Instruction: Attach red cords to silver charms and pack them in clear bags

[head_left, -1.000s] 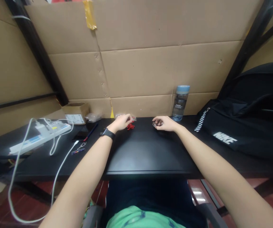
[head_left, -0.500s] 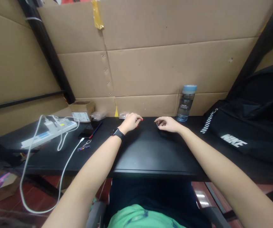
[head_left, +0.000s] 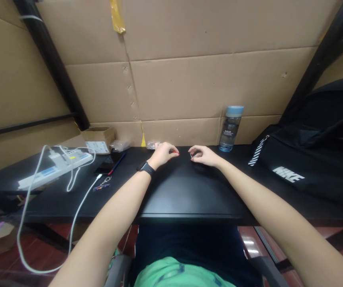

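Observation:
My left hand [head_left: 163, 154], a dark watch [head_left: 146, 168] on its wrist, is over the far part of the black table [head_left: 186, 199]. Its thumb and fingers are pinched on a small red piece [head_left: 175, 152], mostly hidden, whose kind I cannot make out. Facing it, a short gap to the right, my right hand [head_left: 205, 156] has its fingertips closed around a tiny, partly shiny object [head_left: 191, 156]. Fingers cover most of that object, too small to name.
Left of my hands are a power strip [head_left: 54, 170] with a white cable, a phone [head_left: 105, 164], a pen [head_left: 116, 164], a keychain [head_left: 102, 186] and a small cardboard box [head_left: 98, 139]. A water bottle [head_left: 230, 129] and black bag [head_left: 311, 159] stand right. A cardboard wall [head_left: 189, 91] closes the back.
The gap between my two hands has narrowed a little, both still pinching their small pieces. The whole view has shifted slightly, so the surroundings appear farther left.

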`<control>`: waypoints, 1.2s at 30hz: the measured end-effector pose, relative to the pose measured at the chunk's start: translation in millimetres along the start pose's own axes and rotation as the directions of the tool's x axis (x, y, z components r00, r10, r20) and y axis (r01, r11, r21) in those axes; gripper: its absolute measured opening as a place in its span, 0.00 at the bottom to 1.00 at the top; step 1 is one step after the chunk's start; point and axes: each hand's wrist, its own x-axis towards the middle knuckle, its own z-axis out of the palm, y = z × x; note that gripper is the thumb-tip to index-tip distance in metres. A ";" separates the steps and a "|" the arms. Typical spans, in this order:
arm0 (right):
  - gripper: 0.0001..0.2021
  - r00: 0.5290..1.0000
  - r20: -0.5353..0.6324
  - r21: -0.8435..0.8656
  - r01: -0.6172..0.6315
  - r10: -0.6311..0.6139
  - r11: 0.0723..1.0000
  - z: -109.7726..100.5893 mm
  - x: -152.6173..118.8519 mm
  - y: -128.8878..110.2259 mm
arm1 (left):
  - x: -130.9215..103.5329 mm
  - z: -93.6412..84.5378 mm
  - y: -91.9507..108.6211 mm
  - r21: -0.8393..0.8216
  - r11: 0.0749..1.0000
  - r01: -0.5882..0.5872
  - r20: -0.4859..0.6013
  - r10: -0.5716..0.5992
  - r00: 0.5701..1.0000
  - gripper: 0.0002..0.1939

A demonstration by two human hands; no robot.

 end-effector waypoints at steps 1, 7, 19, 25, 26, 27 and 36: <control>0.20 1.000 0.001 0.009 -0.001 0.001 1.000 0.4 0.2 1.1 | -0.3 -0.1 1.4 0.009 1.000 -0.003 0.008 0.003 1.000 0.04; 0.20 1.000 0.006 0.020 0.004 -0.004 1.000 0.7 1.5 6.5 | -3.2 -0.1 9.4 -0.003 1.000 -0.026 0.044 0.027 0.999 0.03; 0.22 1.000 -0.001 0.040 0.029 -0.029 0.999 2.1 2.7 7.7 | -2.6 4.0 6.3 -0.089 0.996 -0.008 0.045 0.012 0.999 0.04; 0.21 1.000 -0.005 -0.009 0.029 -0.029 1.000 2.8 2.5 8.4 | -2.0 5.0 5.4 -0.045 0.999 -0.010 -0.006 0.010 1.000 0.05; 0.21 0.999 -0.002 -0.014 0.034 -0.034 0.999 2.9 2.3 8.2 | -2.2 4.3 6.4 -0.023 1.000 -0.015 -0.012 0.015 1.000 0.06; 0.20 0.999 0.000 -0.018 0.038 -0.038 0.999 2.9 2.2 7.9 | -2.4 3.6 7.4 -0.008 1.000 -0.021 -0.013 0.021 1.000 0.06; 0.21 0.998 0.059 -0.004 0.006 -0.005 1.000 -1.6 1.8 4.0 | -3.7 4.2 10.7 0.027 1.000 0.001 -0.044 0.000 0.999 0.03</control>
